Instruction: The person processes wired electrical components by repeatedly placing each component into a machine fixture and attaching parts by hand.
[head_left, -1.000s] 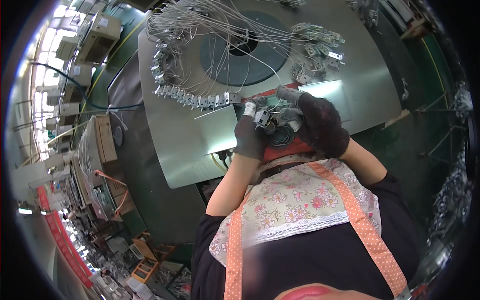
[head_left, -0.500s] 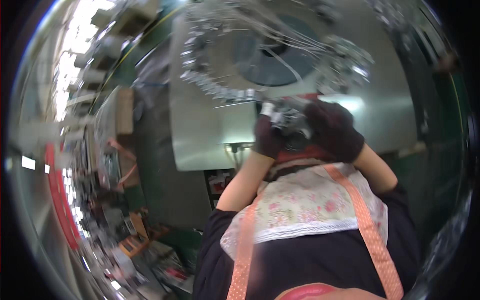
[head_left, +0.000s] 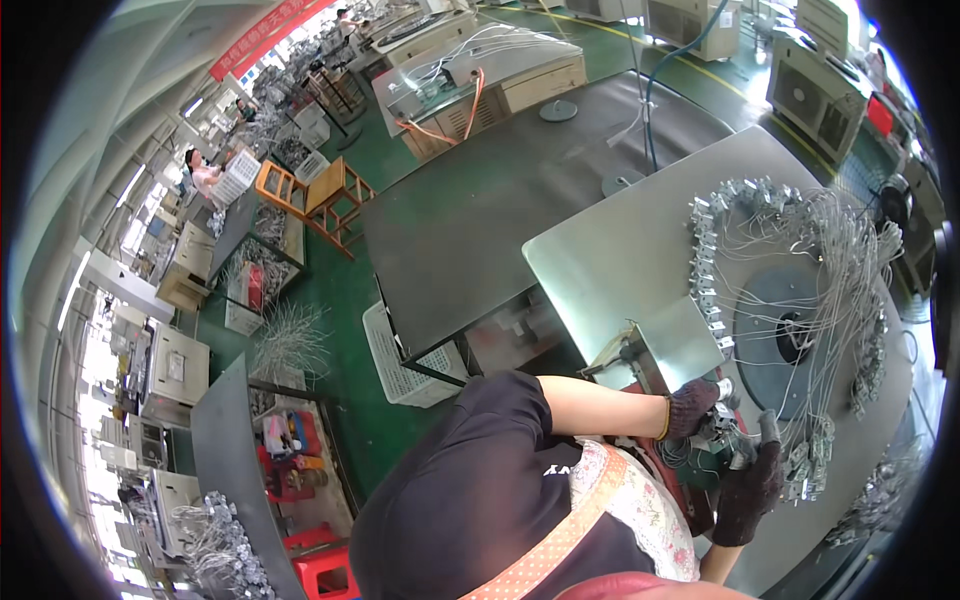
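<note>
My left hand (head_left: 690, 408), in a dark knitted glove, is closed around a bunch of small silvery metal parts (head_left: 714, 428) with thin wires, close to my apron. My right hand (head_left: 750, 495), gloved dark with grey fingertips, is just to the right of that bunch. Its fingertips look apart, and I cannot make out anything held between them. On the metal worktable (head_left: 590, 250) beside my hands, many wired metal parts (head_left: 706, 275) form a ring around a grey round disc (head_left: 750, 345). Their pale wires (head_left: 815, 300) run across the disc.
A dark-topped table (head_left: 450, 240) adjoins the worktable on the left, with a white plastic basket (head_left: 385, 355) below it. A wooden chair (head_left: 320, 195) stands farther left. A red stool (head_left: 325, 572) is at the lower left. Another person (head_left: 203, 175) holds a white crate in the distance.
My view has swung left, so the worktable and hands now appear at the lower right. My right hand has come away from the metal bunch; my left hand still holds it.
</note>
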